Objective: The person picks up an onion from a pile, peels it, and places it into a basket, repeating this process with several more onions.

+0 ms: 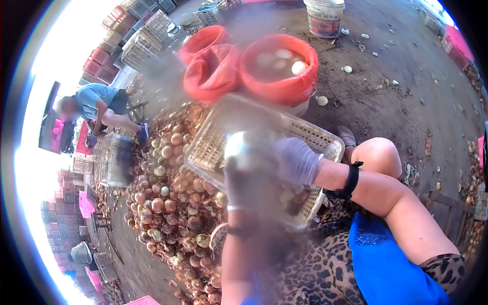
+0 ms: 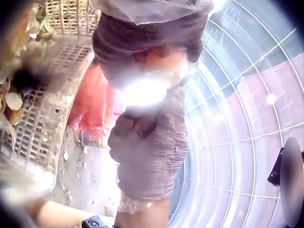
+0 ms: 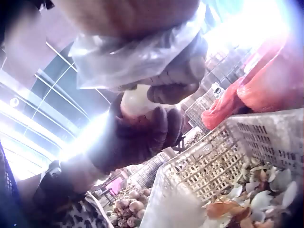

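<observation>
A pale, partly peeled onion (image 3: 137,100) is held up over a plastic crate (image 1: 203,152), its side washed out by glare in the head view. My gloved left hand (image 3: 137,137) grips it from below, fingers curled round it. Curled in close, my gloved right hand (image 2: 149,152) has its thumb and fingers at the onion's surface; anything inside that fist is hidden. Onion skins (image 3: 261,194) lie in the crate, which rests at my lap. Beside it spreads a large heap of unpeeled onions (image 1: 168,193). A smear blurs the middle of the head view.
Beyond the crate stands a red-lined bucket (image 1: 310,66) with pale onions in cloudy liquid, next to red sacks (image 1: 211,76). A white pail (image 1: 325,20) is farther back. Another person (image 1: 99,107) sits at the left near stacked crates (image 1: 101,63). Peelings litter the ground.
</observation>
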The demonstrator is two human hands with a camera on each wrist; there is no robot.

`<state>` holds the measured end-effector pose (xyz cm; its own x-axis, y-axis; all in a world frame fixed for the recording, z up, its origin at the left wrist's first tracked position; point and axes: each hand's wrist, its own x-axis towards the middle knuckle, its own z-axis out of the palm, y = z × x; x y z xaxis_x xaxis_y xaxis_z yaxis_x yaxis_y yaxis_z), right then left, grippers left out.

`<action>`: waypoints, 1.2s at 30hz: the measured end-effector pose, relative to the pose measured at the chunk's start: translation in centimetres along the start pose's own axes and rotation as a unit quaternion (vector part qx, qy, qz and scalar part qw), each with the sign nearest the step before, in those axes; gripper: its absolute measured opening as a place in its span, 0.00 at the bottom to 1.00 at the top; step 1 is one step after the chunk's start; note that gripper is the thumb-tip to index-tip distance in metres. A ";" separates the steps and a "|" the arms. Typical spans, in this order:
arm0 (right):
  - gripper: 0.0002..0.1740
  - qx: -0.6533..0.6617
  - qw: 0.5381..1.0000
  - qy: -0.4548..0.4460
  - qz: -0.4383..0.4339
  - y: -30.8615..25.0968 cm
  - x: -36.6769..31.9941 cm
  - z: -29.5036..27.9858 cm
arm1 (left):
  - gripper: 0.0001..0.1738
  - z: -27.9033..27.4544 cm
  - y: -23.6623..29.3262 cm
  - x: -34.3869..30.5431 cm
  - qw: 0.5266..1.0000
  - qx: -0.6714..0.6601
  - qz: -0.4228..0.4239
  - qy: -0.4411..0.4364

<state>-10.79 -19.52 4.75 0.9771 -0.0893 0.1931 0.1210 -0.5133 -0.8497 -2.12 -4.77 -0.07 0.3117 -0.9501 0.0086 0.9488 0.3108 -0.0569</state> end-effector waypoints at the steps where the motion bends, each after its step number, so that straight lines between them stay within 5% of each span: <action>1: 0.23 0.011 1.000 0.021 -0.019 0.8 -0.1 0.1 | 0.36 1.0 -0.5 0.0 0.998 0.057 0.014 -0.002; 4: 0.19 0.334 0.940 0.045 0.050 2.0 0.4 0.4 | 0.40 2.5 -1.1 0.3 0.919 0.356 0.096 0.139; 6: 0.17 0.332 0.937 0.040 0.102 2.8 1.1 0.4 | 0.43 2.9 -1.5 0.0 0.887 0.401 0.130 0.186; 7: 0.16 0.176 0.978 0.035 0.106 3.4 1.8 -0.2 | 0.45 3.0 -1.9 -0.1 0.919 0.335 0.133 0.161; 9: 0.16 0.085 0.988 0.045 0.117 3.9 2.0 -0.9 | 0.46 3.9 -2.7 -0.7 0.936 0.294 0.144 0.127; 13: 0.20 0.369 0.913 0.097 0.143 1.8 1.6 -1.8 | 0.48 7.0 -2.9 -1.3 0.887 0.395 0.184 0.151; 15: 0.16 0.318 0.939 0.106 0.075 1.5 1.6 -0.7 | 0.48 6.5 -2.0 -1.1 0.824 0.497 0.206 0.179; 17: 0.10 0.115 0.985 0.121 -0.035 1.8 1.1 0.0 | 0.47 7.2 -1.8 -0.7 0.735 0.615 0.209 0.194; 20: 0.09 -0.012 0.994 0.111 -0.015 1.0 0.3 -0.2 | 0.49 6.3 -1.5 -1.0 0.746 0.597 0.219 0.197; 23: 0.10 0.139 0.965 0.188 0.122 0.5 1.8 -2.0 | 0.50 5.5 -1.3 -1.0 0.767 0.587 0.209 0.154; 25: 0.08 -0.043 0.980 0.191 0.036 6.4 3.2 -2.2 | 0.51 4.0 -1.1 -1.5 0.779 0.572 0.217 0.137; 27: 0.08 -0.145 0.970 0.196 0.026 7.6 3.4 -2.3 | 0.52 3.9 -1.2 -1.9 0.780 0.577 0.211 0.119; 28: 0.08 -0.154 0.966 0.199 0.063 6.2 2.8 -2.5 | 0.53 5.1 -2.1 -2.0 0.820 0.519 0.204 0.130; 31: 0.25 -0.032 0.985 0.158 0.070 3.5 2.0 -2.4 | 0.54 5.2 -1.7 -2.1 0.890 0.401 0.186 0.110; 36: 0.27 0.289 0.952 0.038 0.095 0.6 0.3 -0.6 | 0.54 4.8 -1.1 -1.6 0.939 0.291 0.174 0.063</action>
<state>-10.54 -20.35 4.55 0.9782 -0.2062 0.0247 0.0402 0.0717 -0.9966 -3.38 -3.44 4.79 0.6346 -0.7723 -0.0300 0.6694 0.5299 0.5207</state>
